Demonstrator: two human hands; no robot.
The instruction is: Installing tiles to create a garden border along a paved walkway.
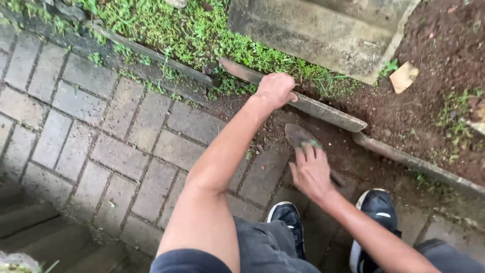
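Right hand (310, 172) lies flat, fingers spread, on a trowel blade (298, 135). Blade's long axis points toward 11 o'clock. Left hand (275, 90) curls over the curb stone (323, 110) at 12 o'clock.

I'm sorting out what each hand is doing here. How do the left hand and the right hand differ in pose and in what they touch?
The left hand is stretched farther out, curled over the long curved edging tile at the border; the right hand is nearer the body, lower down. The left hand's fingers wrap the tile's edge; the right hand's fingers lie fairly straight on a dark flat blade, with green bits at the tips. Both are bare, beside the damp soil.
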